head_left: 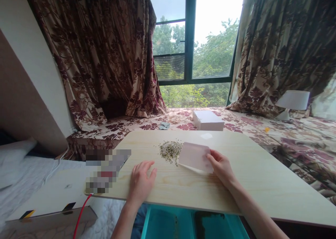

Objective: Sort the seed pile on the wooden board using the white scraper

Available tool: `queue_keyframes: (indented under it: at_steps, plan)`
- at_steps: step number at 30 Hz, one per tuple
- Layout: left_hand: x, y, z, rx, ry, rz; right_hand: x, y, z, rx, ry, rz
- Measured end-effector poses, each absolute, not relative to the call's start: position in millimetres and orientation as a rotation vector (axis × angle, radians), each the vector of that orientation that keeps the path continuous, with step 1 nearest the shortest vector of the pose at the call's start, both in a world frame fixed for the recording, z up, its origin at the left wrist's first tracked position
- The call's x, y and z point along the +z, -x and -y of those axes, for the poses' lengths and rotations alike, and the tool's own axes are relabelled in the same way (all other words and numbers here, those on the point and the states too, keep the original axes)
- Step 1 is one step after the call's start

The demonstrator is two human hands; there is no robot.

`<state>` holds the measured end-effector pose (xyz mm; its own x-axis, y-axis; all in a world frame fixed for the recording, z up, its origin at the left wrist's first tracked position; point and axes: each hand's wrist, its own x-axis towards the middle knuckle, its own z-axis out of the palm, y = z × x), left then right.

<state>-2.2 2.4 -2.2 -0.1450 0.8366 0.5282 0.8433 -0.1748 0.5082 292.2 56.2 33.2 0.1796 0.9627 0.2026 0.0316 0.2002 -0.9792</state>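
A loose pile of small mixed grains [170, 151], green and whitish, lies on the pale wooden tabletop [168, 188]. My right hand [222, 165] pinches the right edge of a thin, pale, rectangular plastic sheet [195, 157] between thumb and fingers. The sheet leans at a slant, its left edge right beside the pile. To the left and nearer to me, my left hand [143, 179] rests on the tabletop with its thumb apart from the fingers, holding nothing. Scattered grains lie around the pile's rim.
Below the table's front edge is a teal bin [157, 225] with two compartments, one holding dark stuff. A blurred-out item [107, 172] sits at the table's left end, a red cable [80, 214] near it. Behind the table stand a white box [208, 120] and a lamp [294, 100].
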Motion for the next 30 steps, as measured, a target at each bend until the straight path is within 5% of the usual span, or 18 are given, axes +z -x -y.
queue_keyframes:
  at_steps: [30]
  plan:
    - [-0.2, 0.6, -1.5, -1.263, 2.044, 1.985, 37.6, -289.1, -56.3, 1.037, 1.098, 1.159]
